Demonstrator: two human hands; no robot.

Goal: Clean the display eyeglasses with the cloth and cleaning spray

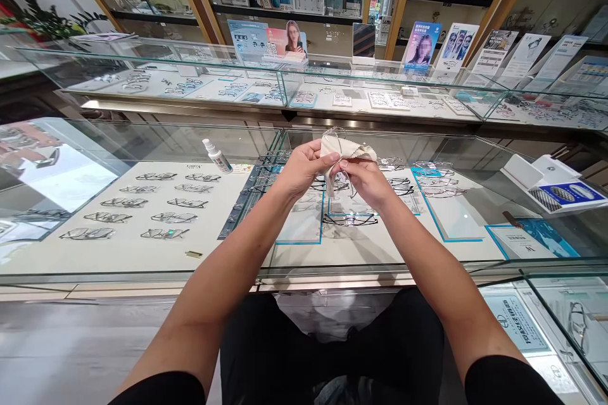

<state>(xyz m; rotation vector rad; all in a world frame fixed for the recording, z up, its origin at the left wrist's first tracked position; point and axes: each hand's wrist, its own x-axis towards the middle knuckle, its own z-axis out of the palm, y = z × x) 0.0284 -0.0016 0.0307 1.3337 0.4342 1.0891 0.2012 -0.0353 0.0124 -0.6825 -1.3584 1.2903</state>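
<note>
Above the glass counter, my left hand (304,168) and my right hand (368,182) are close together, both closed on a beige cleaning cloth (350,148). Thumbs press it from the near side, and the cloth drapes over the right fingers. A thin-rimmed pair of eyeglasses (334,131) shows partly at the cloth's top edge; the folds and fingers hide most of it. A thin temple arm hangs below, by the right thumb. Beneath my hands, inside the case, a dark-rimmed pair of glasses (350,219) lies on display.
A white spray bottle (217,157) stands on the glass counter (142,271) to the left. An opened white-and-blue box (555,186) sits at the right. Rows of eyeglasses (124,202) lie under the glass. Farther back is another showcase (285,92) with upright leaflets (421,45).
</note>
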